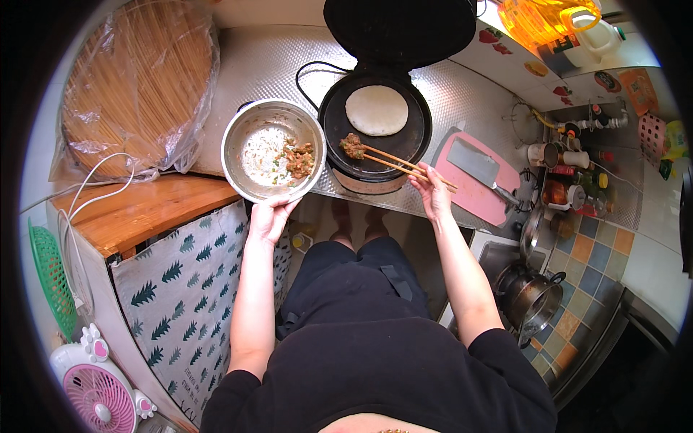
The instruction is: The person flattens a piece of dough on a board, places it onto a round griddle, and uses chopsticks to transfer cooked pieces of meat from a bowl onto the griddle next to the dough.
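Note:
My left hand (pixel 274 215) grips the near rim of a round metal bowl (pixel 231 157), tilted a little, with minced filling (pixel 299 160) lying at its right side. A pair of wooden chopsticks (pixel 391 161) is in my right hand (pixel 433 190). Their tips hold a clump of filling (pixel 352 146) over the left part of the black electric griddle (pixel 373 159). On the griddle's far part lies a pale round flatbread (pixel 377 110), apart from the clump. The griddle's black lid (pixel 403 32) stands raised behind it.
Right of the griddle, a cleaver (pixel 470 162) lies on a pink cutting board (pixel 482 204). Seasoning bottles (pixel 557 194) and a metal pot (pixel 533 300) are farther right. A plastic-wrapped round straw-coloured tray (pixel 138 86) stands at left, above a wooden surface (pixel 146 208) with white cables.

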A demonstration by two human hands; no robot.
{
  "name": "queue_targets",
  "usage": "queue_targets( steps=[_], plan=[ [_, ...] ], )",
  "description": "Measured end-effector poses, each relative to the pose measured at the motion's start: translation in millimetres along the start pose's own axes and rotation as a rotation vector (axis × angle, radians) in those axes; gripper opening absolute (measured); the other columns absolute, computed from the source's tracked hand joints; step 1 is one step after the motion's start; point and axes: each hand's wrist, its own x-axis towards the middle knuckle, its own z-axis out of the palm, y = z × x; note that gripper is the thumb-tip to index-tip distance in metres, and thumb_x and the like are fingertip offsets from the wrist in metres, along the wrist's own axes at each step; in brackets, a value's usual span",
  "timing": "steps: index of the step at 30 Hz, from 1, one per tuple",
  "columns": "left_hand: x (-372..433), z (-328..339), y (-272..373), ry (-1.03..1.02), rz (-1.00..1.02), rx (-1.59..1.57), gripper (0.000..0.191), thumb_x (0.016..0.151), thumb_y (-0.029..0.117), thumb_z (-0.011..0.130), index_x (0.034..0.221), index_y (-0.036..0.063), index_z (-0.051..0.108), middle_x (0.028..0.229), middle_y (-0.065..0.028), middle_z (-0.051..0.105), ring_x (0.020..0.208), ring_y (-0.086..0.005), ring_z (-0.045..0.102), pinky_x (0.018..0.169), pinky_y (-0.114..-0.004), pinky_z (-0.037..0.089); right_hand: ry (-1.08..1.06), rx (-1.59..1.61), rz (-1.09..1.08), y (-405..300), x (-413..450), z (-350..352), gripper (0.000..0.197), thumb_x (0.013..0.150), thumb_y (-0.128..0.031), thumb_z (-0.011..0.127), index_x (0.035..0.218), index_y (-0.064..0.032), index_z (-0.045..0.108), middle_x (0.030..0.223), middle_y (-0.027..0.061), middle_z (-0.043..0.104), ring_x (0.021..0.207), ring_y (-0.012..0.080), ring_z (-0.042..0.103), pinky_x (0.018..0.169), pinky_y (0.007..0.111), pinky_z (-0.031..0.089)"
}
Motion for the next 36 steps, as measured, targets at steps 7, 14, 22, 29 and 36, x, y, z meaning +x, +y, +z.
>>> queue_targets(
  steps=[7,14,22,29,36],
  plan=[
    [0.2,-1.7,-1.0,0.005,-0.002,0.000,0.053,0.072,-0.013,0.043,0.123,-0.0115,0.030,0.119,-0.0237,0.044,0.108,-0.0340,0.049,0.093,-0.043,0.043,-0.009,-0.330,-0.227,-45.1,-33.3,5.1,0.028,0.088,-0.022,0.050,0.099,0.0029,0.056,0.086,0.0128,0.061,0.071,0.0182,0.062,0.066,0.027,0.051],
    [4.6,-2.9,-5.8,0.017,-0.005,0.010,0.050,0.072,-0.012,0.044,0.120,-0.0134,0.033,0.117,-0.0242,0.046,0.107,-0.0341,0.050,0.093,-0.043,0.042,-0.037,-0.387,-0.263,-51.7,-42.0,28.9,0.025,0.088,-0.020,0.051,0.096,0.0030,0.057,0.085,0.0124,0.062,0.073,0.0186,0.062,0.069,0.028,0.051],
    [2.6,1.7,-4.0,0.012,-0.022,0.000,0.049,0.072,-0.011,0.044,0.120,-0.0133,0.033,0.117,-0.0240,0.047,0.106,-0.0334,0.050,0.092,-0.042,0.044,-0.053,-0.310,-0.230,-36.6,-27.6,38.8,0.022,0.087,-0.015,0.052,0.097,0.0036,0.057,0.086,0.0129,0.062,0.073,0.0175,0.062,0.067,0.026,0.051],
    [1.9,-3.0,-5.6,0.003,-0.003,-0.003,0.049,0.073,-0.012,0.044,0.121,-0.0130,0.032,0.117,-0.0239,0.046,0.106,-0.0330,0.050,0.091,-0.041,0.044,-0.160,-0.452,-0.375,-73.6,-61.9,44.6,0.018,0.086,-0.009,0.052,0.096,0.0048,0.058,0.083,0.0121,0.062,0.069,0.0156,0.061,0.064,0.025,0.051],
    [3.3,-2.7,-6.1,0.002,-0.011,-0.007,0.050,0.073,-0.012,0.044,0.121,-0.0124,0.032,0.118,-0.0237,0.046,0.106,-0.0330,0.050,0.091,-0.041,0.044,-0.016,-0.259,-0.207,-39.2,-41.3,10.8,0.021,0.087,-0.014,0.052,0.096,0.0040,0.057,0.085,0.0134,0.062,0.072,0.0193,0.063,0.067,0.027,0.052]
  ],
)
